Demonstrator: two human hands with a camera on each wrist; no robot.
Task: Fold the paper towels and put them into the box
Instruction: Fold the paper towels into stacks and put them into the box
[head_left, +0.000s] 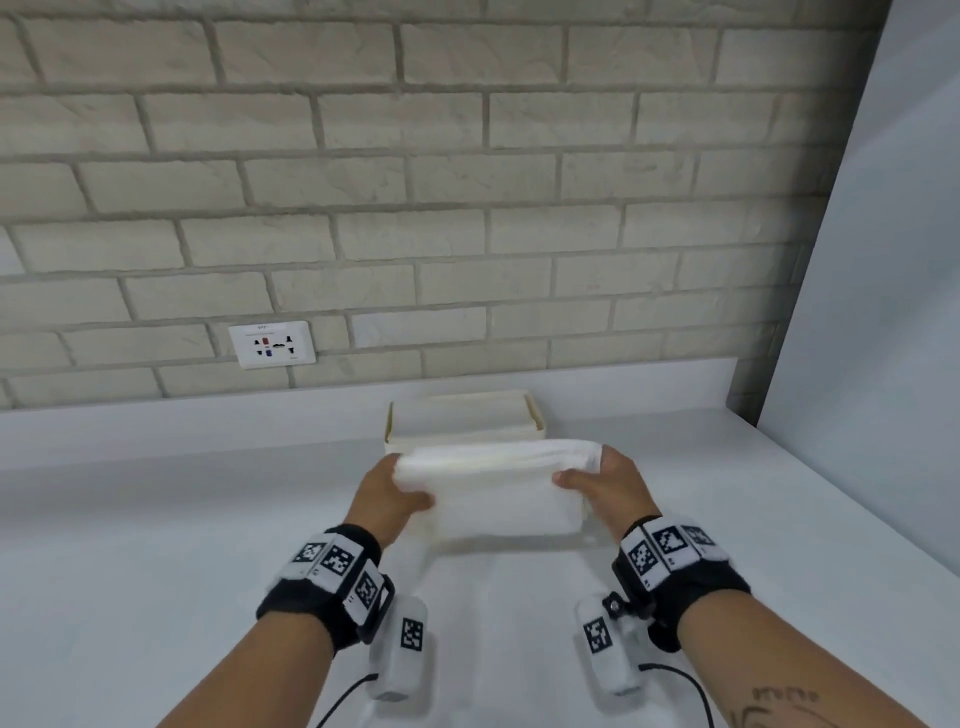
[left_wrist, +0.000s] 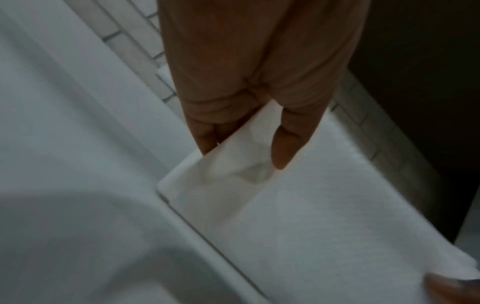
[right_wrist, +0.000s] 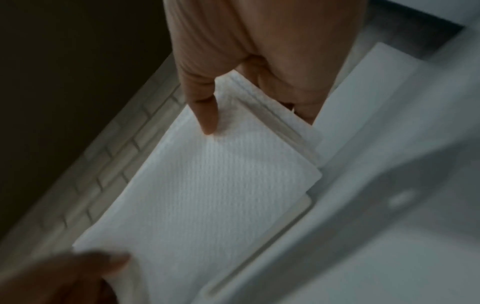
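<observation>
Both forearms are stretched forward and the folded paper towel (head_left: 493, 488) is pinched at each end: the left hand (head_left: 392, 493) with thumb on top, fingers beneath, the right hand (head_left: 605, 486) likewise. White, ribbed and layered, the towel is held level between the hands, with the cream box (head_left: 462, 423) just beyond the fingertips.

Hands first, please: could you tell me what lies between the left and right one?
The folded towel spans the gap, its ends pinched by the left hand and right hand; the head view shows it.
</observation>
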